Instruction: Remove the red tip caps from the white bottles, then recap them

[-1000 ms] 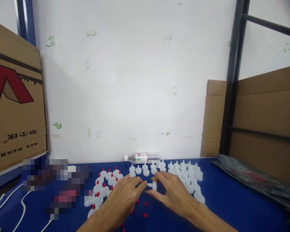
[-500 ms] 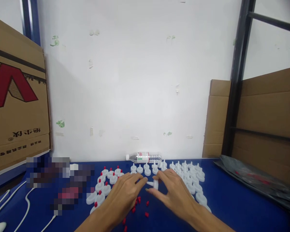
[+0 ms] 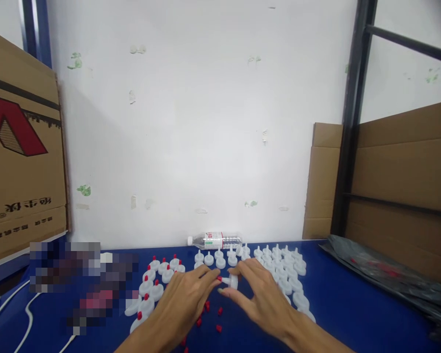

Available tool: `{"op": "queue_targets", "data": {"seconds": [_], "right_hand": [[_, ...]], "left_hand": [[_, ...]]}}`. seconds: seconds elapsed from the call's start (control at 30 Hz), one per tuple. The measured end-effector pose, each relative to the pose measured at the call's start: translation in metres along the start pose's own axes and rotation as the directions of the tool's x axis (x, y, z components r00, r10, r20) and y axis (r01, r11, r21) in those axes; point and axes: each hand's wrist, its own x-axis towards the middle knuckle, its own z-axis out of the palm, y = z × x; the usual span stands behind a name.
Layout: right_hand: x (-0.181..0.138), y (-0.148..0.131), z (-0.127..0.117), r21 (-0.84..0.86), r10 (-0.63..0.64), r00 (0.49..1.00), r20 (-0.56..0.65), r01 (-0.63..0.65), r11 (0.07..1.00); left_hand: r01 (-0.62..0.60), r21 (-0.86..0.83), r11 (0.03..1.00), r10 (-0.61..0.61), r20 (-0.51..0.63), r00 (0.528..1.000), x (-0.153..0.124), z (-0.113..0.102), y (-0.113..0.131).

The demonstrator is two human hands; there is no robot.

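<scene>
Between the thumb and fingers of my right hand (image 3: 260,294) a white nozzle cap (image 3: 233,282) is held on its side, its spout pointing left. My left hand (image 3: 185,294) pinches a small red tip cap (image 3: 219,278) at the end of that spout. Below the hands, several loose red tip caps (image 3: 219,328) lie on the blue table. On the left stand white nozzle caps with red tips (image 3: 156,290), partly hidden by my left forearm. To the right and behind are many white nozzle caps (image 3: 296,284) with bare spouts.
A clear plastic bottle (image 3: 215,240) lies against the white wall. A large cardboard box (image 3: 25,171) stands at left, near white cables (image 3: 30,314) and a pixelated patch. A grey plastic bag (image 3: 385,274) lies at right beside a dark metal post (image 3: 349,147).
A red tip cap now shows at the spout's end in my left fingers, where only the white spout was visible before. The whole view has shifted slightly.
</scene>
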Motion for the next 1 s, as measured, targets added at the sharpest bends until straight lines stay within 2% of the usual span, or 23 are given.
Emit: {"op": "queue_targets", "data": {"seconds": [0.1,0.27,0.4,0.53,0.63,0.7,0.83,0.93,1.0], "right_hand": [[-0.002,-0.001,-0.002,0.045,-0.034,0.999,-0.021,0.035,0.998],[-0.005,0.003,-0.003,0.048,-0.112,0.991,-0.072,0.116,0.992],[-0.009,0.005,0.0,0.012,-0.146,0.983,-0.111,0.148,0.989],[-0.008,0.006,0.003,0.018,-0.125,0.987,-0.102,0.127,0.992],[-0.005,0.003,0.004,-0.002,-0.121,0.985,-0.123,0.122,0.993],[-0.001,-0.001,0.003,-0.024,-0.101,0.987,-0.129,0.099,0.995],[0.004,-0.01,-0.002,-0.036,-0.041,0.997,-0.066,0.039,0.999],[0.006,-0.009,-0.008,-0.042,0.001,0.998,-0.061,-0.004,0.999],[0.007,-0.006,-0.01,-0.061,0.011,0.998,-0.068,-0.015,0.998]], "left_hand": [[0.009,-0.099,0.995,-0.004,0.048,0.999,0.001,-0.005,0.006],[0.081,-0.353,0.932,-0.07,0.043,0.997,0.001,-0.012,0.018],[0.091,-0.4,0.912,-0.077,0.049,0.996,0.0,-0.013,0.022],[0.089,-0.38,0.921,-0.081,0.038,0.996,-0.001,-0.013,0.021],[0.023,-0.318,0.948,-0.026,-0.005,1.0,0.001,-0.016,0.018],[-0.03,-0.344,0.939,0.01,-0.059,0.998,0.004,-0.02,0.014],[0.018,-0.425,0.905,-0.088,-0.146,0.985,0.008,-0.032,0.001],[0.078,-0.258,0.963,-0.104,-0.089,0.991,0.008,-0.044,-0.013],[0.123,-0.121,0.985,-0.12,0.027,0.992,0.008,-0.052,-0.023]]}}
